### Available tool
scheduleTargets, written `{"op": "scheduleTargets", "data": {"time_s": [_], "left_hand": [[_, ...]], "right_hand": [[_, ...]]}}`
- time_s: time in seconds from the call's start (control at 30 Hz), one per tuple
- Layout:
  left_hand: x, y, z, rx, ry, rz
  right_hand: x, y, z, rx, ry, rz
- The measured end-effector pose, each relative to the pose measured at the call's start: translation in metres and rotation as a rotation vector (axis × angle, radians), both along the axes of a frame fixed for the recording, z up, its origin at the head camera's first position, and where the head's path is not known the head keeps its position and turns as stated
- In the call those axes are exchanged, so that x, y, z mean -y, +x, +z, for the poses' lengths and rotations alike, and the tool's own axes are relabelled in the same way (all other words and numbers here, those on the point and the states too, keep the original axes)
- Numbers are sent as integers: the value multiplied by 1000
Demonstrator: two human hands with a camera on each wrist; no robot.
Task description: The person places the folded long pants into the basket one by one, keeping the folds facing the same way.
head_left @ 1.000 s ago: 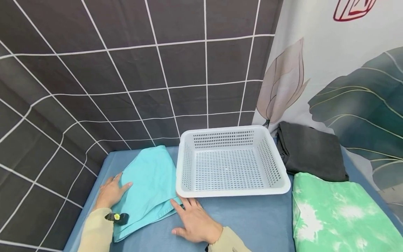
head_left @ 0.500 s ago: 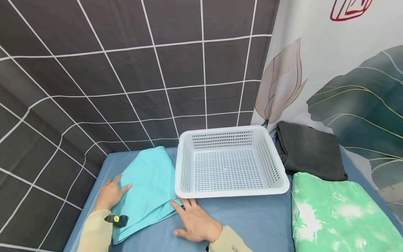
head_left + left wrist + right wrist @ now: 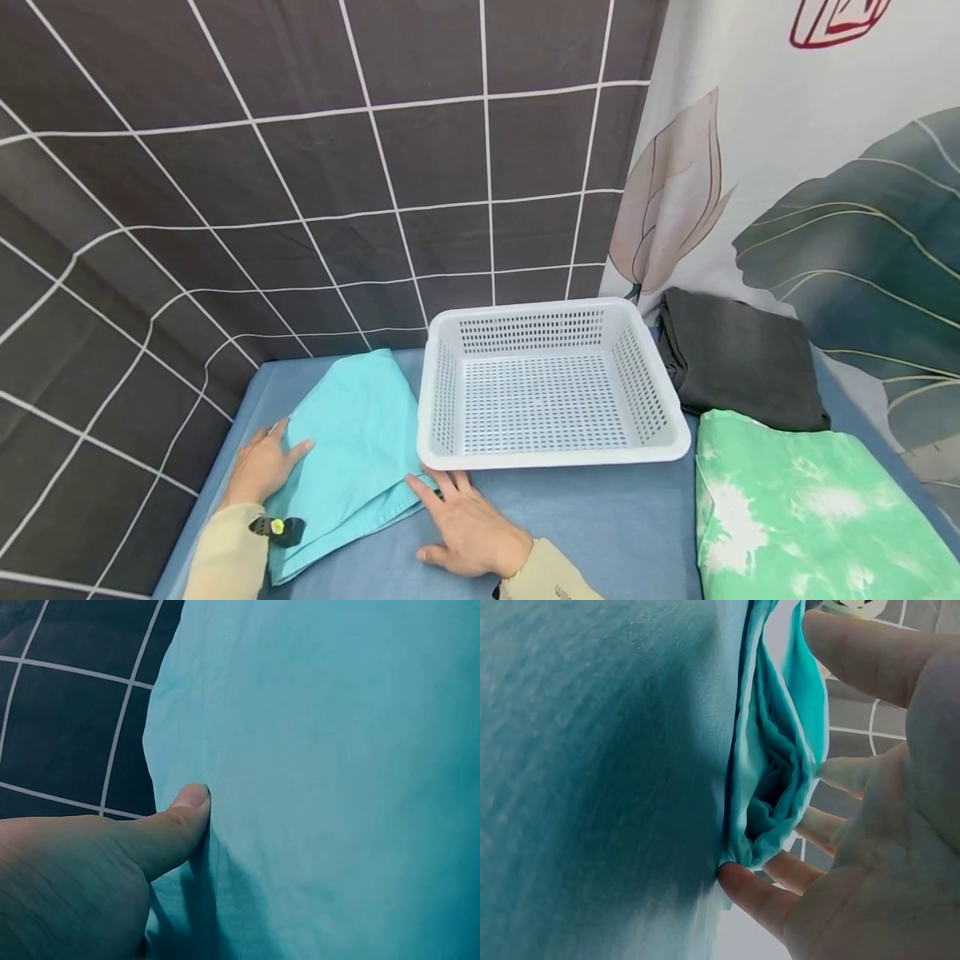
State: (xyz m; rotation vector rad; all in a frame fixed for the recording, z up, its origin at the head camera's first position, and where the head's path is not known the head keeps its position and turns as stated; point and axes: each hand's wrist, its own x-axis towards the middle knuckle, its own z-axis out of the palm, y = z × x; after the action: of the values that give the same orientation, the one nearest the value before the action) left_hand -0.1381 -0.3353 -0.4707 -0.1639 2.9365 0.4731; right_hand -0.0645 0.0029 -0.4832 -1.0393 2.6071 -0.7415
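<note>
A folded turquoise cloth point(image 3: 348, 442) lies on the blue-covered surface, left of the white basket, its layers showing along the near edge. My left hand point(image 3: 258, 467) rests along its left edge with the fingers pointing away. In the left wrist view the thumb point(image 3: 187, 806) lies on top of the cloth; the other fingers are hidden there. My right hand point(image 3: 472, 525) is spread at the cloth's right corner, near the basket's front left corner. The right wrist view has its straight fingertips touching the end of the folded layers point(image 3: 769, 802).
A white perforated basket point(image 3: 555, 458) stands at the centre back. To its right are a folded dark grey cloth point(image 3: 750, 358) and, nearer, a folded green-and-white cloth point(image 3: 817, 508). A dark curtain with white grid lines point(image 3: 435, 158) borders the back and left.
Both hands stay almost still on the turquoise cloth. Only slight shifts of the whole head view show; the basket and the other cloths keep their places.
</note>
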Motion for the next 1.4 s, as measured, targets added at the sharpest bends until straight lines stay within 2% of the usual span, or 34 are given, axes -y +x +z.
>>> {"op": "scheduleTargets", "data": {"time_s": [0.3,0.6,1.0,1.27,1.4], "left_hand": [[-4,5,1,42,7,32],[-4,14,3,68,-17,46],[-4,32,-1,72,-47,32],[-4,46,0,64,-48,10],[-4,52,-1,85,-45,13]], "right_hand": [[-5,-2,3,33,11,-13],[-4,-3,3,8,7,-15],[-4,-1,5,-54,28,-21],[-5,0,6,-111,17,7],[-6,2,6,-126,2,17]]}}
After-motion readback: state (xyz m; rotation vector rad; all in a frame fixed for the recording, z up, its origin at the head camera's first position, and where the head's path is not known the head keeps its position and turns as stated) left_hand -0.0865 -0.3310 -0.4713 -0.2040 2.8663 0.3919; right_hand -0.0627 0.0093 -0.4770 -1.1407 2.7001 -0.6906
